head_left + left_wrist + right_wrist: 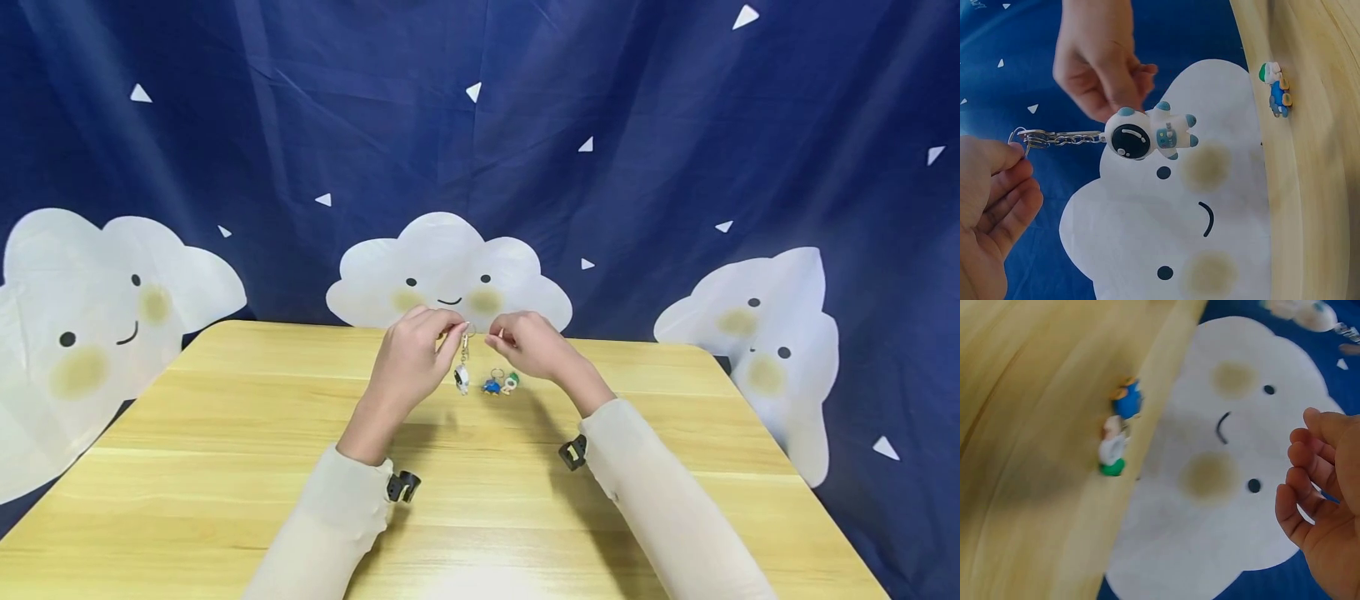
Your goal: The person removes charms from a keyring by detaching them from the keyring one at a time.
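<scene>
Left fingers above, astronaut keychain straight down from their pinch

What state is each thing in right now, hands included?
Astronaut keychain: hanging above the table, not touching it.
Left hand: pinching the keychain's top end.
Right hand: fingers loosely curled, holding nothing.
Blue toy: resting on the table.
Green-and-white toy: resting beside the blue toy.
Backdrop: hanging behind the table, creased.
</scene>
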A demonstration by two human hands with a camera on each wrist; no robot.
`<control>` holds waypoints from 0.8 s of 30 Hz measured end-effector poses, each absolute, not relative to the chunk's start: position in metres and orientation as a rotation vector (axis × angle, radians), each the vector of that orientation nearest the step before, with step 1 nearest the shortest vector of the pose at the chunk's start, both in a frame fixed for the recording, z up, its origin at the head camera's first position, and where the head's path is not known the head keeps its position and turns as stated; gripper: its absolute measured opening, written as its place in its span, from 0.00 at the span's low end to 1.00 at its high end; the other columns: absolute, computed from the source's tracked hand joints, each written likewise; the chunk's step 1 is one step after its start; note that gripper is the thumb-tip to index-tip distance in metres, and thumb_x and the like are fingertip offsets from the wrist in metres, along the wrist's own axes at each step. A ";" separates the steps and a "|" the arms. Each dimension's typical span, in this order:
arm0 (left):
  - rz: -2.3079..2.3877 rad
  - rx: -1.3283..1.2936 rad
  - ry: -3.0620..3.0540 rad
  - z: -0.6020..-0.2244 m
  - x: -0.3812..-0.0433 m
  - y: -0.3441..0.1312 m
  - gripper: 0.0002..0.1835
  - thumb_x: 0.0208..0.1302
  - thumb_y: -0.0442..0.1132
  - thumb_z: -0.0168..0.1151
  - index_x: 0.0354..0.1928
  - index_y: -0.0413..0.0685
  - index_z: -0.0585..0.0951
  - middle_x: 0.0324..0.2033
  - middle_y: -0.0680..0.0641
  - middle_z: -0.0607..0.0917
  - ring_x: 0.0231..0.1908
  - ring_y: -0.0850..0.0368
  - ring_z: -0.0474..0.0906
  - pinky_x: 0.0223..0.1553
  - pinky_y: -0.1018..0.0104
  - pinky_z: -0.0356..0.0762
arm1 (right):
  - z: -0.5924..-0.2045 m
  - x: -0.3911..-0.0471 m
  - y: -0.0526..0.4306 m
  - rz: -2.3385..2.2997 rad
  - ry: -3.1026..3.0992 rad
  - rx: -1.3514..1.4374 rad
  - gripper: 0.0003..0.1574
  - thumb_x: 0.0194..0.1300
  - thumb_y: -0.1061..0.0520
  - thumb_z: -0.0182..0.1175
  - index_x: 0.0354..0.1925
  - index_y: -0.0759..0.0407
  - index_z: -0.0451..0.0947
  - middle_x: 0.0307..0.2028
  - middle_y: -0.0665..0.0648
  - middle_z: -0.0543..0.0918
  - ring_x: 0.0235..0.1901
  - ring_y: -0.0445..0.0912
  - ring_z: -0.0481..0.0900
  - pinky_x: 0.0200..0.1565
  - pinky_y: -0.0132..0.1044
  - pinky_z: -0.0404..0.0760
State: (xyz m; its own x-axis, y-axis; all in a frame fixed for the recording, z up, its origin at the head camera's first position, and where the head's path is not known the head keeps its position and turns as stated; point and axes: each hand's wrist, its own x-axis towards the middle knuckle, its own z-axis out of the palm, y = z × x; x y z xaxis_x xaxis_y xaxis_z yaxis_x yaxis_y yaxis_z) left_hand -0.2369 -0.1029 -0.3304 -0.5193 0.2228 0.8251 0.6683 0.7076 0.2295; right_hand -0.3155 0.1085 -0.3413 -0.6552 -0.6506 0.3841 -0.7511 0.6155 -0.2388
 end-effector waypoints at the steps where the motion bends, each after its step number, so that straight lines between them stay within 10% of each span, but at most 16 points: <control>1: -0.685 -0.675 -2.088 -0.330 -0.237 -0.103 0.03 0.69 0.35 0.68 0.38 0.42 0.87 0.33 0.47 0.89 0.32 0.52 0.80 0.32 0.61 0.78 | -0.339 -0.313 0.108 0.560 -2.563 1.153 0.09 0.74 0.57 0.62 0.36 0.59 0.85 0.25 0.49 0.80 0.25 0.43 0.74 0.31 0.39 0.76; 24: -0.752 -0.724 -2.048 -0.329 -0.235 -0.099 0.04 0.68 0.34 0.68 0.37 0.40 0.87 0.31 0.47 0.89 0.30 0.52 0.80 0.31 0.62 0.78 | -0.324 -0.262 0.101 0.878 -2.225 1.125 0.08 0.75 0.61 0.60 0.42 0.61 0.85 0.30 0.51 0.82 0.29 0.42 0.74 0.32 0.38 0.76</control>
